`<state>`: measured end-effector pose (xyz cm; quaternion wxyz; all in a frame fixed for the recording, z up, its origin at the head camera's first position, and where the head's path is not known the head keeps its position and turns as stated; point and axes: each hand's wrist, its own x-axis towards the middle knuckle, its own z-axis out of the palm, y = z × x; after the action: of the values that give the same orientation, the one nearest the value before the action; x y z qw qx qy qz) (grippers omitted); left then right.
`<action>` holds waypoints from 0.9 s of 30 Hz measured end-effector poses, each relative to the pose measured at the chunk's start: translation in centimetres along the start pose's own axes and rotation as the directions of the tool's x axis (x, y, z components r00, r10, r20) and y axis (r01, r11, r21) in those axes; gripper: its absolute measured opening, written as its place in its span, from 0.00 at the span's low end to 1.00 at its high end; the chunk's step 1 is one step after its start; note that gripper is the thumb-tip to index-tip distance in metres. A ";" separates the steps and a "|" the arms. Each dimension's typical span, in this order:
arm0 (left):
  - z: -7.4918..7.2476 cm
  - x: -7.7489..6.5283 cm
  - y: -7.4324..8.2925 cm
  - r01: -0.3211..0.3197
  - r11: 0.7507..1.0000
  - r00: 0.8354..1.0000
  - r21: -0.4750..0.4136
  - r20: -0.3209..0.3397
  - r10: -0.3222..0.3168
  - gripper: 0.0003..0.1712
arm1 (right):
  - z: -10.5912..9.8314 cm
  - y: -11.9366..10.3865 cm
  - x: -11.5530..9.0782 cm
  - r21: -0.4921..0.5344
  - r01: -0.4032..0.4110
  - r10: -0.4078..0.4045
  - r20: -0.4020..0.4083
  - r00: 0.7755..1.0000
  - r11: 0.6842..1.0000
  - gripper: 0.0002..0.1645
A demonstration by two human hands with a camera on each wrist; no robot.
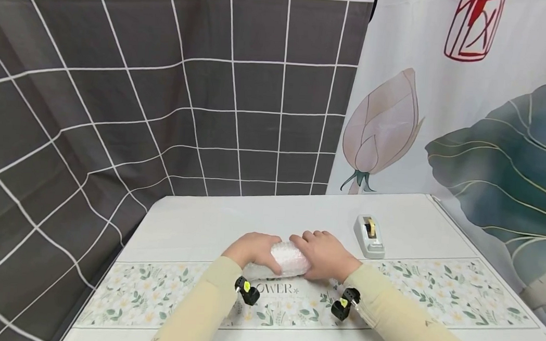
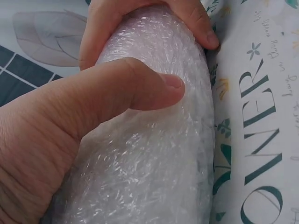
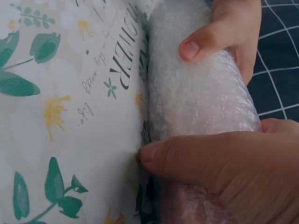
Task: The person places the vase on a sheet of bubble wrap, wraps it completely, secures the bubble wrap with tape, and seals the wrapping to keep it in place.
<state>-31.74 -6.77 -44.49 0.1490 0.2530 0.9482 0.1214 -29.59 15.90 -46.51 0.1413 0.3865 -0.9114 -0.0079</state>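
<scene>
A roll-shaped bundle of clear bubble wrap (image 1: 290, 259) lies sideways on the table, with something pinkish showing through its right part. My left hand (image 1: 256, 250) grips its left part, the thumb laid across the top in the left wrist view. On the right end, my right hand (image 1: 325, 254) holds the bundle (image 3: 201, 102) from above, its thumb down the near side by the cloth. The far-side fingers of both hands are largely hidden behind the wrap. What is inside the wrap is blurred by the plastic.
A white tape dispenser (image 1: 369, 237) with a yellowish roll stands beyond my right hand. Under the bundle runs a floral table runner (image 1: 453, 291) with printed lettering. A dark grid curtain (image 1: 259, 86) and a white flowered curtain (image 1: 402, 53) hang behind the white table (image 1: 204, 213).
</scene>
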 end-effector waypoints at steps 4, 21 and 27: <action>0.0 -0.1 -0.2 -0.015 1.000 1.000 0.008 -0.019 0.015 0.42 | 0.1 0.2 0.5 0.011 -0.007 0.007 0.018 1.000 1.000 0.45; 2.6 -2.3 -1.2 0.026 0.938 0.936 0.346 -0.338 0.099 0.56 | 0.1 2.2 3.6 0.285 -0.224 0.104 0.383 0.918 0.932 0.36; 3.0 -2.4 -1.5 0.031 0.929 0.903 0.368 -0.409 0.132 0.48 | 0.0 2.5 4.0 0.327 -0.298 0.131 0.445 0.886 0.897 0.38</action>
<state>-29.41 -8.81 -47.21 -0.1152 0.2684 0.9564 -0.0008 -33.97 14.84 -45.19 -0.1330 0.2909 -0.9415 0.1066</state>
